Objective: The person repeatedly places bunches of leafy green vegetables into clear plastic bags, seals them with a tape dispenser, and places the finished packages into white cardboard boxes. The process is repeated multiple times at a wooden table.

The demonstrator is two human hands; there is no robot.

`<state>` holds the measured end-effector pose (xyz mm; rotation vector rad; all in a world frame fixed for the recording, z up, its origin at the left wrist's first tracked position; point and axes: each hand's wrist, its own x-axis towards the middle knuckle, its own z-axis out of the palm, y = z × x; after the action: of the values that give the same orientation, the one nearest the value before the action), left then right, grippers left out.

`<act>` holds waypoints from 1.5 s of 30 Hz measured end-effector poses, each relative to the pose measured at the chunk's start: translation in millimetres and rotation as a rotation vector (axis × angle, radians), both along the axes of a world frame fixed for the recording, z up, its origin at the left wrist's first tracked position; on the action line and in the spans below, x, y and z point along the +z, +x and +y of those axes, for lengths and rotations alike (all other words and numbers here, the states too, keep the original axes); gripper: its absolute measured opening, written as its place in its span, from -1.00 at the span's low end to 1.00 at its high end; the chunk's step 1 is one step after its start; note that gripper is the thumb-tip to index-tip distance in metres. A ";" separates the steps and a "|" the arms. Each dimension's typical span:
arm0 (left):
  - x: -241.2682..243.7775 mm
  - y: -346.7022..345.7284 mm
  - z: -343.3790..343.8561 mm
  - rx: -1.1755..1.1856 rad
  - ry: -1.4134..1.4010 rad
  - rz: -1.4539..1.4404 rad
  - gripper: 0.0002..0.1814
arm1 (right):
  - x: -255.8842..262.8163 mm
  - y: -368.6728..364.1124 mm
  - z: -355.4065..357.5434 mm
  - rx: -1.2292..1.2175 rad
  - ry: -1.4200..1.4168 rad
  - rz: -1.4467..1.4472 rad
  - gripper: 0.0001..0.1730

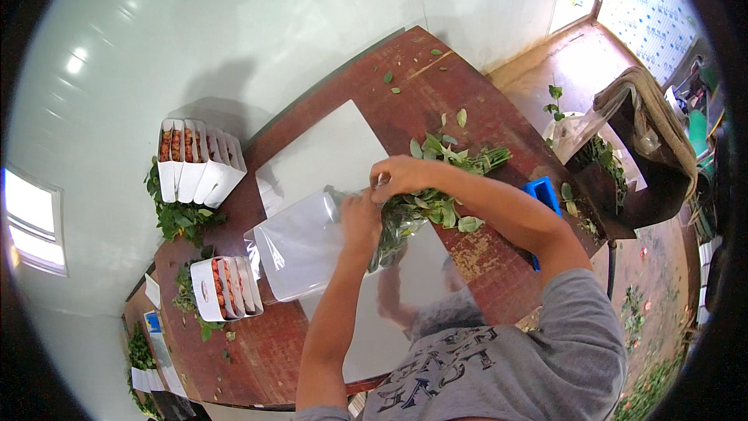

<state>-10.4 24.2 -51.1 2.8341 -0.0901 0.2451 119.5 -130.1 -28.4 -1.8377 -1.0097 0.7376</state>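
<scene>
A bunch of leafy green flower stems (447, 204) lies across the middle of the table, cut ends pointing right. Its left part is inside a clear plastic sleeve over white wrapping (304, 245); the flower heads are hidden. My left hand (361, 222) rests on the sleeve's upper right edge, fingers bent against it. Touching it, my right hand (394, 178) pinches at the sleeve's edge with thumb and forefinger; what is between the fingertips cannot be made out. Under the bunch is a pale, glossy sheet (350, 134) on the red-brown table (269, 339).
White-wrapped flower bunches (201, 169) stand at the table's far left, more (225, 289) nearer. A blue plastic holder (543, 194) sits at the right edge, beside a dark, cloth-draped container (660, 158) with cuttings. Loose leaves (388, 77) dot the table; a wall runs behind.
</scene>
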 end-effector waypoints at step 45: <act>2.3 -53.8 0.0 -0.158 0.345 -0.109 -0.67 | -21.1 -173.5 -58.5 -0.564 0.065 -0.792 -0.59</act>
<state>-64.2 24.2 -48.8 3.1297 -0.4154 0.3813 -53.9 -188.6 -49.6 -2.2495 -0.8767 -0.3958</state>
